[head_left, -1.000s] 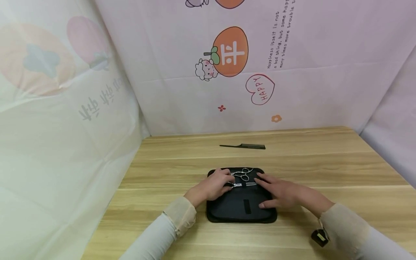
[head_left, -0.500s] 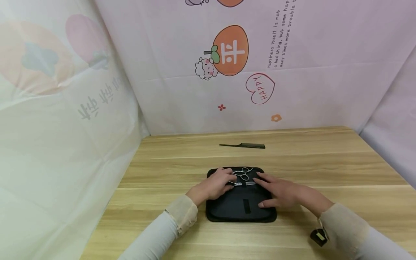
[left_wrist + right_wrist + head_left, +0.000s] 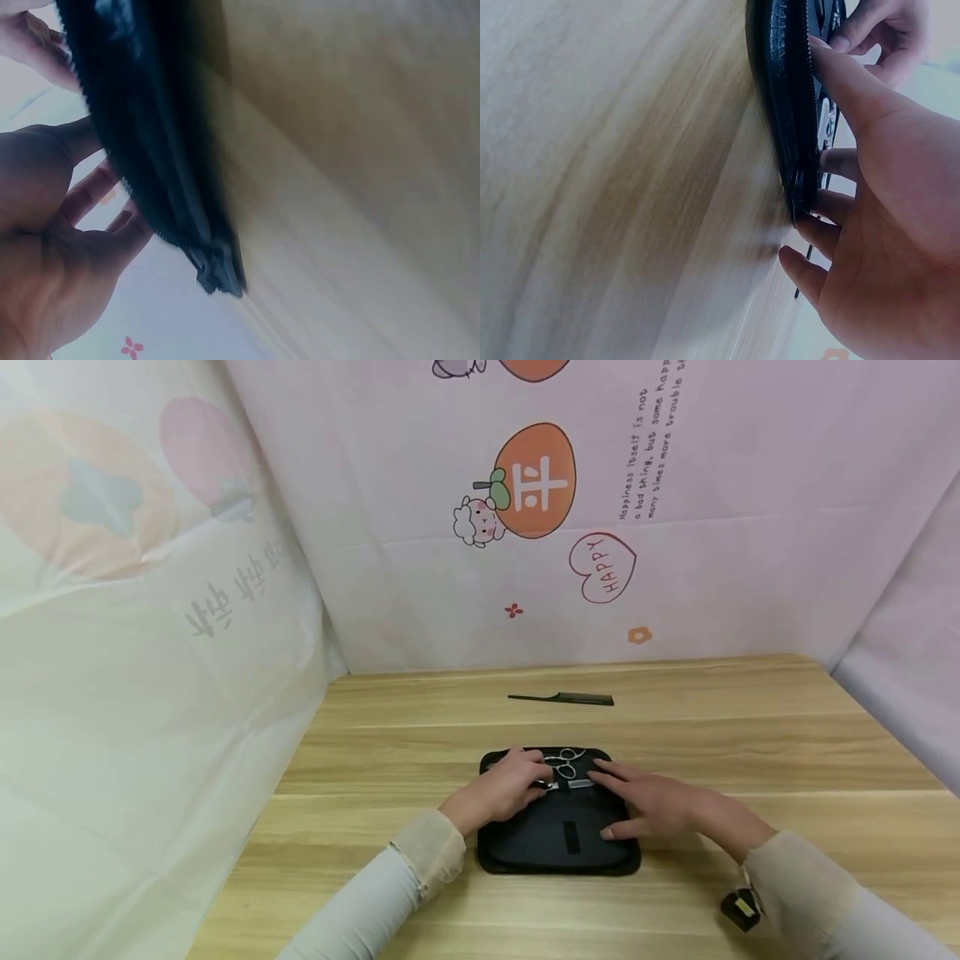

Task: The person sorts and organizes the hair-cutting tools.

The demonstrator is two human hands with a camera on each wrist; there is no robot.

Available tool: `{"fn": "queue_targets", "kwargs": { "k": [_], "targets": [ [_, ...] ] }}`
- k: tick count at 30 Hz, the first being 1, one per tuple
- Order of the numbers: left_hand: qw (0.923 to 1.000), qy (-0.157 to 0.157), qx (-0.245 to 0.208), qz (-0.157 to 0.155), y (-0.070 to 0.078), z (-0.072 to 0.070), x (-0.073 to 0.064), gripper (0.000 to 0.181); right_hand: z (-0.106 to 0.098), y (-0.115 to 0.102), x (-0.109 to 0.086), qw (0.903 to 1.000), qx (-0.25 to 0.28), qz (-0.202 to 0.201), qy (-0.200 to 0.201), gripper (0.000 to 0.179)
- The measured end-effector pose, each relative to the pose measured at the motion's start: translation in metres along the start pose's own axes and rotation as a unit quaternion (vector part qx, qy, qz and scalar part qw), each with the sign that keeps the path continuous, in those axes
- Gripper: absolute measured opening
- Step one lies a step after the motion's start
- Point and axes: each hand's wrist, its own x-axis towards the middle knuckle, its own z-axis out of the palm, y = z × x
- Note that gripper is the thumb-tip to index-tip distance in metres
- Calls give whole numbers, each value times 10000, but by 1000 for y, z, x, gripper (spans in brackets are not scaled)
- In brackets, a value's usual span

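Note:
A black zip case (image 3: 525, 847) lies on the wooden table, its dark inside facing up. My left hand (image 3: 512, 787) reaches over its left part and pinches the handle end of a pair of scissors (image 3: 579, 783). Their silvery blades point right and pass under a small black strap; my fingers hide most of the handles. Just behind, a second pair of scissors (image 3: 566, 770) lies in the case with its finger rings showing. My right hand (image 3: 660, 803) rests on the case's right edge, fingers spread, fingertips near the blade tips. The right wrist view shows its thumb over the zipper edge (image 3: 810, 82).
A black tail comb (image 3: 585, 698) lies on the table behind the case. By my right sleeve is a small black box with a yellow label (image 3: 741, 908). A printed white cloth (image 3: 420, 593) hangs along the table's back edge, with more cloth at both sides.
My left hand has shifted slightly right with the scissors, so less of them shows left of the strap. My right hand has stayed in place on the case.

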Motion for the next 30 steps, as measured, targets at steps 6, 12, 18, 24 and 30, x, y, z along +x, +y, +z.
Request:
{"fn": "queue_targets", "kwargs": {
  "k": [6, 12, 18, 24, 30],
  "targets": [
    [10000, 48, -35, -59, 4, 1, 3, 21, 1, 1, 0, 10000, 22, -37, -1, 94],
    [9999, 12, -146, -69, 4, 2, 6, 22, -1, 1, 0, 10000, 22, 12, -46, 94],
    [9998, -103, 62, -180, 5, 1, 5, 22, 0, 2, 0, 10000, -2, 31, -66, 94],
    [9998, -9, 25, -186, 3, 1, 5, 21, -2, 1, 0, 9999, 3, 84, -87, 93],
    [9998, -55, 59, -192, 2, -1, 5, 21, -1, -1, 0, 9999, 0, 80, -66, 92]
  ]
}}
